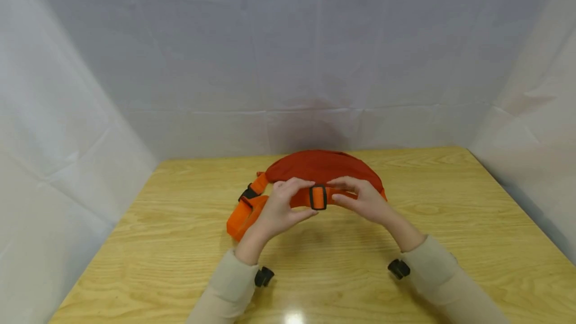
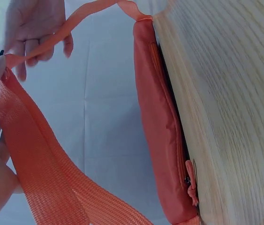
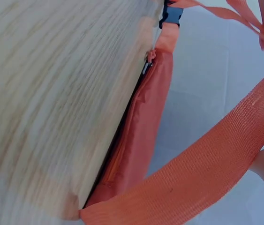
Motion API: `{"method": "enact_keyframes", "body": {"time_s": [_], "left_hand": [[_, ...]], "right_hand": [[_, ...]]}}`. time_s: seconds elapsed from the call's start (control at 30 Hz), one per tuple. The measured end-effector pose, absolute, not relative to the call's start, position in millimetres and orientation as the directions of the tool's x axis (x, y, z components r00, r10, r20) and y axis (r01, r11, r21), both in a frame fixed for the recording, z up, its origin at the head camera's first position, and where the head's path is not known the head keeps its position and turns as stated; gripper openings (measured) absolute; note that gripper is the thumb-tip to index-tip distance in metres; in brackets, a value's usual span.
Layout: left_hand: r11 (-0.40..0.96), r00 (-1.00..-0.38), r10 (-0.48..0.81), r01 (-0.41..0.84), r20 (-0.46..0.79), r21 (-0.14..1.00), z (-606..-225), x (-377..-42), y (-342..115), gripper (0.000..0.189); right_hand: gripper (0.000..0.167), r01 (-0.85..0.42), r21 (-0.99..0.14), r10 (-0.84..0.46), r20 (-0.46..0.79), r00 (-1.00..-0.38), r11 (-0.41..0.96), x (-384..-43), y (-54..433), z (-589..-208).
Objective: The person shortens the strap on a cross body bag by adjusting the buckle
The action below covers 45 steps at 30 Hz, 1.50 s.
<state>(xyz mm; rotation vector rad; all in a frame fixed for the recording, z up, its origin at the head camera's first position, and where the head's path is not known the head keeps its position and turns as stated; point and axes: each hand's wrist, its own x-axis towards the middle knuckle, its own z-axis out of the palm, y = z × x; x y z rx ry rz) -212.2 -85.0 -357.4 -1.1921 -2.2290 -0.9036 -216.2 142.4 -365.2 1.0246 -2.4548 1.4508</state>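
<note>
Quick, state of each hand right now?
Left hand: pinching the black rectangular plastic slider.
Right hand: at the flat orange fabric strap; gripping or not, cannot be told.

On the worktop (image 1: 450, 204) before you stands the bag (image 1: 319, 165), buckle (image 1: 249, 193) left of it. Strap slider (image 1: 324, 198) sits between your left grip (image 1: 280, 209) and right grip (image 1: 366, 201), before the bag. Sheet (image 1: 315, 54) hangs behind.

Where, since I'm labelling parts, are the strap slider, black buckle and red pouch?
Strap slider (image 1: 325, 198), head view: right-hand bar of its frame.
Black buckle (image 3: 172, 15), right wrist view: middle of its body.
Red pouch (image 2: 160, 126), left wrist view: fabric side.
</note>
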Motion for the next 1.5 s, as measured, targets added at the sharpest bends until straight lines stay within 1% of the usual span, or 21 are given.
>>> {"method": "enact_keyframes", "body": {"time_s": [0.1,0.17,0.3,0.53,0.77,1.03,1.13,1.27,1.33,1.4,1.5], "left_hand": [[0.392,-0.515,0.56,0.855,0.649,0.339,-358,-213,-85,0.05],[0.383,-0.507,0.565,0.86,0.651,0.337,-358,-213,-85,0.05],[0.38,-0.5,0.562,0.864,0.659,0.331,-358,-213,-84,0.049],[0.394,-0.509,0.553,0.857,0.659,0.332,-357,-213,-82,0.047],[0.375,-0.507,0.555,0.86,0.659,0.346,-359,-212,-79,0.046],[0.381,-0.49,0.556,0.868,0.671,0.318,-360,-212,-75,0.044],[0.397,-0.494,0.553,0.864,0.671,0.31,-359,-212,-75,0.044],[0.414,-0.502,0.545,0.857,0.671,0.305,-360,-213,-77,0.044],[0.417,-0.505,0.542,0.856,0.672,0.307,-360,-213,-78,0.043],[0.417,-0.506,0.54,0.855,0.673,0.309,-361,-214,-78,0.043],[0.408,-0.503,0.541,0.858,0.674,0.312,-361,-214,-78,0.042]], "right_hand": [[0.016,-0.552,-0.779,-0.477,0.38,-0.792,0.297,-220,147,-367],[0.013,-0.539,-0.796,-0.476,0.375,-0.795,0.273,-222,148,-367],[0.014,-0.542,-0.802,-0.482,0.383,-0.788,0.25,-224,150,-367],[0.013,-0.528,-0.813,-0.482,0.37,-0.794,0.246,-221,148,-359],[0.012,-0.543,-0.809,-0.48,0.392,-0.785,0.226,-223,145,-363],[0.014,-0.561,-0.801,-0.523,0.394,-0.756,0.209,-221,142,-362],[0.016,-0.57,-0.8,-0.562,0.388,-0.73,0.187,-220,145,-360],[0.025,-0.531,-0.834,-0.652,0.319,-0.688,0.151,-221,149,-358],[0.029,-0.51,-0.845,-0.684,0.279,-0.675,0.159,-222,151,-358],[0.03,-0.501,-0.848,-0.695,0.255,-0.672,0.173,-223,152,-357],[0.028,-0.499,-0.845,-0.675,0.255,-0.692,0.191,-223,152,-356]]}}
